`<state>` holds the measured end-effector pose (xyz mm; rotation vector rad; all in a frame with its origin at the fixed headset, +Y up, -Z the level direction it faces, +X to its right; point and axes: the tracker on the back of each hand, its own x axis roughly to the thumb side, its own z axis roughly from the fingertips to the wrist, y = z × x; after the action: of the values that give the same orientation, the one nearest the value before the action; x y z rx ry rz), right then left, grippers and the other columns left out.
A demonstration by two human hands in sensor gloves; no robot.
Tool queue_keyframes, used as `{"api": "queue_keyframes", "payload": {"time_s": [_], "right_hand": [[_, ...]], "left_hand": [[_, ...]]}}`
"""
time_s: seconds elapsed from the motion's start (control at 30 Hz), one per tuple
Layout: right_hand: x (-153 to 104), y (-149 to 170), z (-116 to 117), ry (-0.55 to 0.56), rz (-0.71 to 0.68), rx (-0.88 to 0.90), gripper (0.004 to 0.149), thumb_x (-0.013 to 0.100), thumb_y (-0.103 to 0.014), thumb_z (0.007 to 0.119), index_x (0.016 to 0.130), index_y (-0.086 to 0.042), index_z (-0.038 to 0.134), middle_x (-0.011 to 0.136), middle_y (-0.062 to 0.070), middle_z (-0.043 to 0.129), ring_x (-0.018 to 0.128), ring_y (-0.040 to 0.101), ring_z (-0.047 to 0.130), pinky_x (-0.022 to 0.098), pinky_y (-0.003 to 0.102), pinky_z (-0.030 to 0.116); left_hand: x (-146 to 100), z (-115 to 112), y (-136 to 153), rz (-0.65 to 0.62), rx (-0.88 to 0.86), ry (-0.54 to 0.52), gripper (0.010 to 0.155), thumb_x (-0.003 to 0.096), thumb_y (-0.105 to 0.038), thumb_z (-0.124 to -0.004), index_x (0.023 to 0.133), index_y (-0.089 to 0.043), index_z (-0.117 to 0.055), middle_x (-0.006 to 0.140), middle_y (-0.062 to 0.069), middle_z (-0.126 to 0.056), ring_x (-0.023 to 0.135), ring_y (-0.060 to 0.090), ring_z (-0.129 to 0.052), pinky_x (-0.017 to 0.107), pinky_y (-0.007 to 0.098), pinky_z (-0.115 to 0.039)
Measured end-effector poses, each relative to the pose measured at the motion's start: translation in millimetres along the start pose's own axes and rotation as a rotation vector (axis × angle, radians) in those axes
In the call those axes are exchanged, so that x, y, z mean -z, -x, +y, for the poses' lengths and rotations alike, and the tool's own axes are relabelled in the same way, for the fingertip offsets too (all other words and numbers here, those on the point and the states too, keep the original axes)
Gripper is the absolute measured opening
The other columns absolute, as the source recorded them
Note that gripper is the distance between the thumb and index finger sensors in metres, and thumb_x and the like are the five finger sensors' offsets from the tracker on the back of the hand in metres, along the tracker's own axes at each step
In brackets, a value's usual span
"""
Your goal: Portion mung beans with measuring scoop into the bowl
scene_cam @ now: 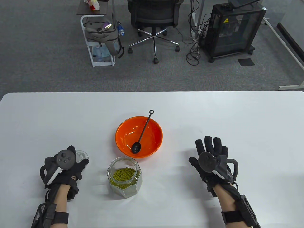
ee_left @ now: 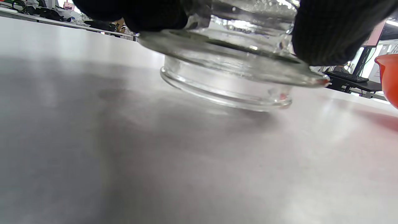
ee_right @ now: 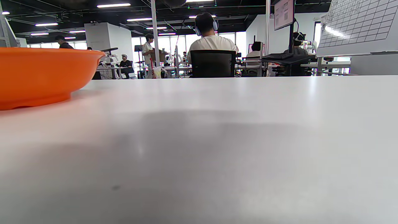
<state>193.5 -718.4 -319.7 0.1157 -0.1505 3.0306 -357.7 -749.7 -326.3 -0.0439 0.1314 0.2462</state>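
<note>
An open glass jar [scene_cam: 124, 177] holding green mung beans [scene_cam: 123, 175] stands at the table's front middle. Just behind it sits an orange bowl [scene_cam: 152, 133] with a black measuring scoop [scene_cam: 141, 136] lying in it, the handle sticking out over the far rim. My left hand [scene_cam: 71, 163] grips the jar's glass lid [scene_cam: 82, 155] at the front left; in the left wrist view the glass lid [ee_left: 230, 71] hangs tilted, its low edge close to the table. My right hand [scene_cam: 210, 152] lies flat at the front right, fingers spread, holding nothing.
The white table [scene_cam: 237, 114] has bare surface to the left, right and back. The orange bowl [ee_right: 37, 77] shows at the left of the right wrist view. Beyond the far edge are an office chair [scene_cam: 154, 16], a cart [scene_cam: 99, 35] and a black cabinet [scene_cam: 234, 28].
</note>
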Motion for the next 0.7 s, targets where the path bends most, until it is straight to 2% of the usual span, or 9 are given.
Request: {"api": "queue_keyframes", "payload": {"time_s": [0.27,0.7], "right_hand": [[0.1,-0.5,0.6,-0.008,-0.002,-0.002,0.082,0.044,-0.067,0.058,0.112,-0.028,0.035,0.12,0.014,0.026,0.107,0.052,0.026,0.072,0.072,0.037],[0.1,-0.6,1.3,-0.025,0.0,-0.003,0.082,0.044,-0.067,0.058,0.112,-0.028,0.036,0.12,0.014,0.026,0.106,0.052,0.026,0.072,0.072,0.037]], "left_hand": [[2.7,-7.0,3.6,0.018,-0.005,0.039,0.091,0.0503,-0.06,-0.084,0.109,-0.003,-0.044,0.104,0.03,-0.056,0.077,0.049,-0.071,0.062,0.065,-0.061],[1.4,-8.6,1.8,0.036,-0.001,0.045,0.092,0.0507,-0.061,-0.082,0.11,-0.003,-0.041,0.105,0.029,-0.052,0.078,0.047,-0.067,0.064,0.065,-0.057]]}}
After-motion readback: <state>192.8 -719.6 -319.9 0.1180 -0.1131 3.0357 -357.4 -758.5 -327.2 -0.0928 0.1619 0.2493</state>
